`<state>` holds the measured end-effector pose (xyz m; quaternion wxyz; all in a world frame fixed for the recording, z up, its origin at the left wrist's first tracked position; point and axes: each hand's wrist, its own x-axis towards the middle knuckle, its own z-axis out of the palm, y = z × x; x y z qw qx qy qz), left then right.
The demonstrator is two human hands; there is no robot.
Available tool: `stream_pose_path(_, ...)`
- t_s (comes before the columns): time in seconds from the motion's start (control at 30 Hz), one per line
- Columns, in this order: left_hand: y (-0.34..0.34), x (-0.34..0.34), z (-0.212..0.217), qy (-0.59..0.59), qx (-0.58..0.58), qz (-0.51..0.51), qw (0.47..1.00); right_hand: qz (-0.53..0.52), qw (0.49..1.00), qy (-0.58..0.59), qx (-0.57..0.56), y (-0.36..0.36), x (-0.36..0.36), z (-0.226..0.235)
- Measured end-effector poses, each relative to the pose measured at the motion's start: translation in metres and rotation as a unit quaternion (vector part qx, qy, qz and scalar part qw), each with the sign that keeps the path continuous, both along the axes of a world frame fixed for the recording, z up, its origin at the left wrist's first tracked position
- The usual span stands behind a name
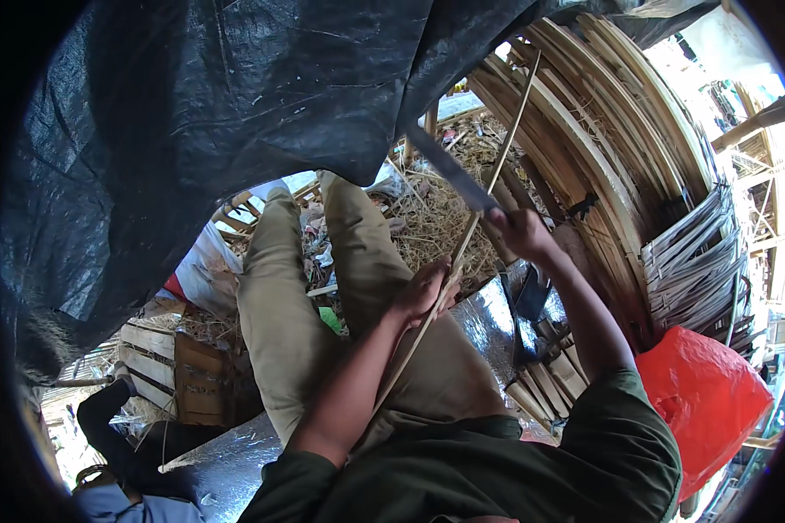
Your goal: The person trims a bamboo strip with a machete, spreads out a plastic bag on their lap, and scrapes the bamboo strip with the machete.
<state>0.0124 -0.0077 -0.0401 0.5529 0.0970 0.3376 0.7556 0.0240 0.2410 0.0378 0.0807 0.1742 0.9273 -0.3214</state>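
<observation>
My left hand [427, 290] is closed round a long, thin bamboo strip [515, 120] above my right thigh. The strip slants from the bundled slats at the upper right down past my left forearm toward my waist. My right hand [522, 233] grips a large knife [453, 171], its handle mostly hidden in the fingers. Its long, flat grey blade points up and left, crossing the strip just beyond my left hand. Whether the edge touches the strip, I cannot tell.
A black tarp [235, 96] hangs over the upper left. Bundled wooden slats [602, 113] stand at the right, above a red plastic bag [702, 401]. Shavings [449, 200] litter the ground ahead. A wooden crate [202, 375] and another person [131, 501] are at the lower left.
</observation>
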Motion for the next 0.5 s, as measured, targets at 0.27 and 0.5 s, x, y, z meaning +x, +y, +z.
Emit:
stream_pose_path(0.27, 0.000, -0.004, -0.001, 0.002, -0.010, -0.004, 1.000, -0.055, 0.996, 0.025, 0.071, 0.013, -0.012, 0.002)
stream_pose_path(0.5, -0.001, 0.004, 0.001, 0.024, -0.018, 0.003, 1.000, 0.026, 0.998, 0.003, 0.061, 0.000, -0.001, 0.015)
